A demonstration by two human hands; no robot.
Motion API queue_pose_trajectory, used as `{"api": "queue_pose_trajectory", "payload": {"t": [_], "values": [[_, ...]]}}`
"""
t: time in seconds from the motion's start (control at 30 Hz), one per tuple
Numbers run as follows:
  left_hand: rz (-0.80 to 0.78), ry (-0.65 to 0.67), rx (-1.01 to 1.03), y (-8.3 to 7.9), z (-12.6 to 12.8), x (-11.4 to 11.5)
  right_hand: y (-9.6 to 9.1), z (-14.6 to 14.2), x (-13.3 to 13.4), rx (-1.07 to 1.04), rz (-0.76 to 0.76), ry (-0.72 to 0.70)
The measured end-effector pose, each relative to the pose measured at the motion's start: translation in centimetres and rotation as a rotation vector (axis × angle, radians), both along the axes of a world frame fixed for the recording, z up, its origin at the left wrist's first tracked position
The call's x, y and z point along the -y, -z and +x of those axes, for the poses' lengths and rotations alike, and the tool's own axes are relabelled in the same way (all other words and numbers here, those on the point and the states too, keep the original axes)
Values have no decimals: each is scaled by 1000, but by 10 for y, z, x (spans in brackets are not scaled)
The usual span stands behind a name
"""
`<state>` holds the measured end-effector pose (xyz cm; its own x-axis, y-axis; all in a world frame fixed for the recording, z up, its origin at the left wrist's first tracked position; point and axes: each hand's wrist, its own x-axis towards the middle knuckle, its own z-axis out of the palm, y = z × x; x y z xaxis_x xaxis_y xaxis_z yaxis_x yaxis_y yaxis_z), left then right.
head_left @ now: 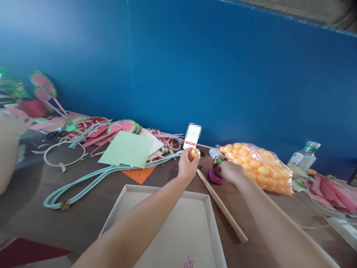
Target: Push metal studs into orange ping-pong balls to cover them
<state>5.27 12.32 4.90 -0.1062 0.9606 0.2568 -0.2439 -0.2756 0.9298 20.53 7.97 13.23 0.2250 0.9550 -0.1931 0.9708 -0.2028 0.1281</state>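
Note:
Between the fingertips of my left hand (188,165) is a small orange ball (195,152) with dark markings on its face. My right hand (229,170) is closed at the top of a small purple thing with a green part (215,176); its exact kind is not clear. Close by on the right lies a clear plastic bag of orange balls (258,167). A wooden stick (223,208) rests on the table between my forearms. Under my left forearm is a shallow white box lid (192,223) with pink writing.
Left are light blue tubes (95,176), a green paper sheet (126,149), paper fans (124,126) and a white ring (47,156). A phone (192,136) leans by the blue wall (178,67). A bottle (305,156) stands right. Another person's arm (8,149) shows far left.

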Motion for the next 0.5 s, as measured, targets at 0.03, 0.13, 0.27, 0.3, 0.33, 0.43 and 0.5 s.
{"api": "queue_pose_trajectory", "payload": {"t": [0.03, 0.13, 0.27, 0.3, 0.33, 0.43, 0.5], "values": [[1, -1, -12, 0, 0, 0, 0, -1, 0, 3, 0, 1], [-4, 0, -38, 0, -1, 1, 0, -1, -1, 14, 1, -1], [-10, 11, -41, 0, -1, 0, 4, 6, -2, 9, 8, -16], [-9, 13, -38, 0, 0, 0, 5, 9, -2, 2, 11, -20], [-8, 14, -35, 0, 0, 0, 6, 11, -3, -10, 14, -25], [-7, 10, -29, 1, 0, 0, 7, 14, -3, -52, 16, -38], [-4, 10, -33, 1, 0, 0, 5, 12, -3, -53, 5, -30]]}}
